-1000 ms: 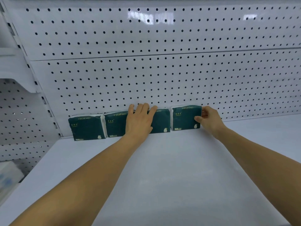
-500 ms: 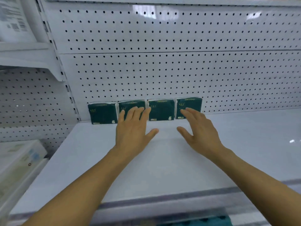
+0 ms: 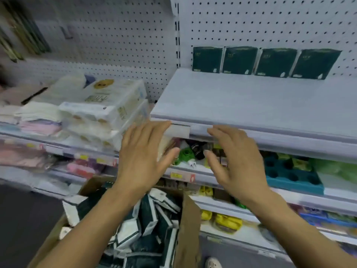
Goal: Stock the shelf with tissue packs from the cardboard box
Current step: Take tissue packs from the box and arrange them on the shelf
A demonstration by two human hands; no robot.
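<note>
Head view: four dark green tissue packs (image 3: 265, 62) stand upright in one row at the far edge of the white shelf (image 3: 241, 105), against the pegboard (image 3: 270, 26). Near and low, one open cardboard box (image 3: 188, 225) holds a jumbled heap of more packs, too many and too blurred to count. The left hand (image 3: 144, 157) and right hand (image 3: 236, 161) hang apart above the box, near the shelf's front edge, fingers spread wide, holding nothing.

White pegboard panels (image 3: 123, 31) filled the top of the frame; stocked lower shelves (image 3: 289, 190) crossed the middle, dark floor (image 3: 23, 219) lower left.
</note>
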